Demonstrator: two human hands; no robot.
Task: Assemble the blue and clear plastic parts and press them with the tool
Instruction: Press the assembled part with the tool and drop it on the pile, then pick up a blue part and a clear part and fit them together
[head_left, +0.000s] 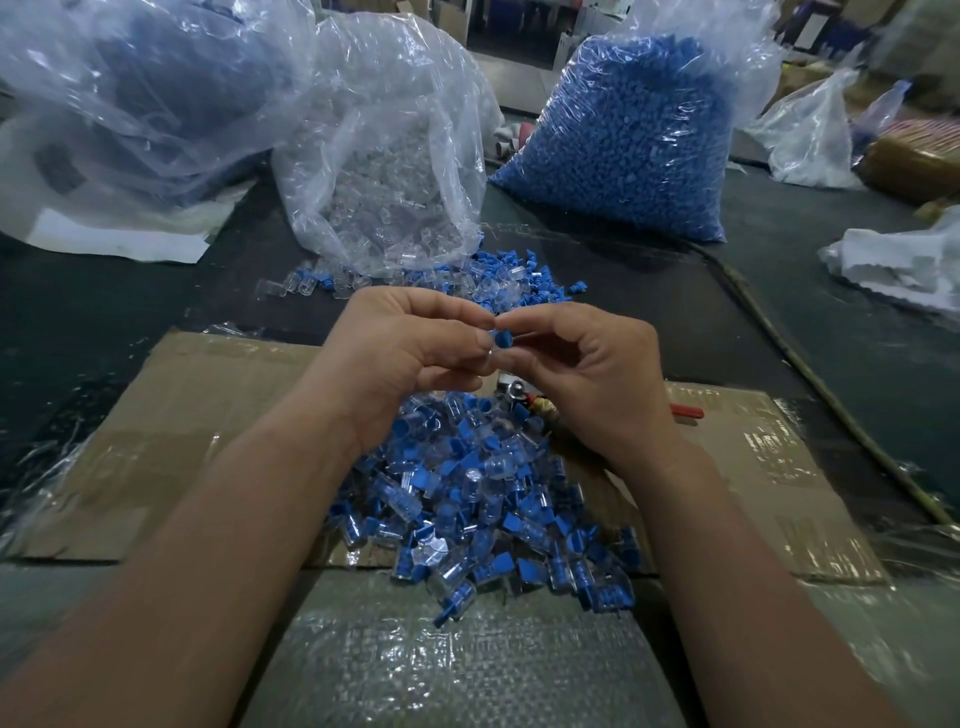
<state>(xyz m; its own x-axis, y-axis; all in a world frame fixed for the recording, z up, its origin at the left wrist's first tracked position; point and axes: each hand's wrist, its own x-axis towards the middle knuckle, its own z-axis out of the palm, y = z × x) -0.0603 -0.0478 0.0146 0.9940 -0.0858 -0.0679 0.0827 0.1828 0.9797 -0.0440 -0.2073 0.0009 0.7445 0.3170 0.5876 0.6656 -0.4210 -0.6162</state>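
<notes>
- Left hand (410, 343): raised above the pile, fingers curled, thumb and forefinger pinching the blue part from the left. The lower fingers are folded into the palm, and whatever they may hold is hidden.
- Right hand (587, 374): fingers curled, fingertips meeting the left hand's at the same blue part. Its grip is partly hidden by its own knuckles.
- Blue part (503, 339): small, held between the two hands' fingertips, with only its end showing.
- Clear piece (491, 353): a faint glint just below the blue part, against the left thumb. Its shape is too hard to make out.
- Pile of joined blue-and-clear parts (483, 499): lies on the cardboard (208, 415) beneath the hands, its far edge covered by them.
- Tool (685, 413): a red handle juts out behind the right hand, and a metal head shows between the wrists. The rest is hidden.
- Bag of clear parts (384, 156): open, with loose parts (519, 280) spilled at its mouth.
- Bag of blue parts (623, 145): upright, to the right of the clear bag.
- Large bag (130, 104): far left, its contents blurred and dark blue, cut off by the frame.
</notes>
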